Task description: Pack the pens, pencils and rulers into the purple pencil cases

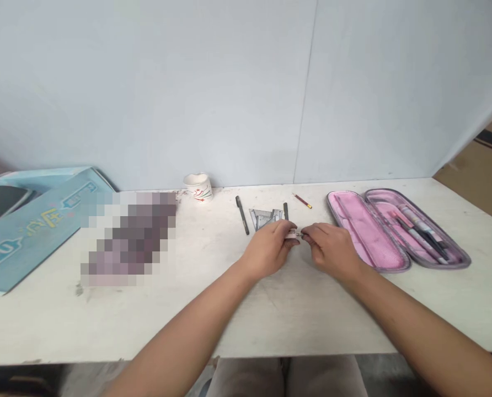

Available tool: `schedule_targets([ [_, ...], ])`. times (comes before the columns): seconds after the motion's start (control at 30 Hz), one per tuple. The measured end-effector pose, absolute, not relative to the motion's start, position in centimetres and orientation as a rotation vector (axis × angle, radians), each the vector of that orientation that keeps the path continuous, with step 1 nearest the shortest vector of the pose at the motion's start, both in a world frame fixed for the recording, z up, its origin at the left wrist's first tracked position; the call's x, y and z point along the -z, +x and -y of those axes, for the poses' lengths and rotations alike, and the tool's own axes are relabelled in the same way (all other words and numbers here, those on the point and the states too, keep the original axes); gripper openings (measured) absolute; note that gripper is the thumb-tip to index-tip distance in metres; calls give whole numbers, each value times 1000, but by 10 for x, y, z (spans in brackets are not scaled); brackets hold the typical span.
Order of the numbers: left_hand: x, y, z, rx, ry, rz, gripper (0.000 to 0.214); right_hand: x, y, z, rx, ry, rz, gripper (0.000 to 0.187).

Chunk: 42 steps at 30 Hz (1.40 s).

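Note:
Between the fingertips of my left hand (273, 242) is a small pale pinkish object (290, 234) with a thin metallic bit at its right end. Its exact kind is too small to make out. My right hand (329, 242) is closed in a pinch at that metallic end; its fingers hide what lies between them. Clear set squares and rulers (265, 216) lie flat just beyond my left hand. A dark pen (242, 214) rests to their left. Another dark pen (286, 209) is partly covered by my left fingers. Farther back lies a short red pencil (303, 200).
An unzipped pink pencil case (356, 226) lies flat at the right, with several pens (422, 231) in one half. A paper cup (198, 187) stands near the wall. At the left are a blue box (39, 231) and a pixelated dark item (134, 237).

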State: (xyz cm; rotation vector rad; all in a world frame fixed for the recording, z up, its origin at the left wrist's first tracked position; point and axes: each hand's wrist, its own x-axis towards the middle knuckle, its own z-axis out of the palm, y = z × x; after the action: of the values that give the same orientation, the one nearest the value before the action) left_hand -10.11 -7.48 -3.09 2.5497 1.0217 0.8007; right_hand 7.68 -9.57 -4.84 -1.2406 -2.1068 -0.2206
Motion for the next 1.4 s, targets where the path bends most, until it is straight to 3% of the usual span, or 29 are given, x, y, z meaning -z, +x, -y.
schedule_targets([
  [0.27,32,-101,77,-743,2673,-992,22,38,81,92,-644,-1409,2010,33],
  [0.37,31,-101,77,-738,2667,-984,23,38,82,91,-814,-1399,1959,36],
  [0.47,30,-102,75,-750,2609,-1020,23,38,80,91,-699,-1381,2009,34],
  [0.63,30,-103,72,-765,2450,-1136,22,41,82,91,-84,-1313,2157,26],
  [0.73,32,-103,71,-766,2422,-1138,22,45,84,91,65,-1265,2170,23],
  [1.03,32,-100,73,-726,2439,-1114,21,42,84,91,-187,-1365,2149,20],
  [1.23,30,-103,73,-743,2518,-1059,24,36,83,90,-482,-1432,2141,31],
  [1.4,31,-103,71,-736,2482,-1133,23,35,82,90,-445,-1464,2126,26],
])
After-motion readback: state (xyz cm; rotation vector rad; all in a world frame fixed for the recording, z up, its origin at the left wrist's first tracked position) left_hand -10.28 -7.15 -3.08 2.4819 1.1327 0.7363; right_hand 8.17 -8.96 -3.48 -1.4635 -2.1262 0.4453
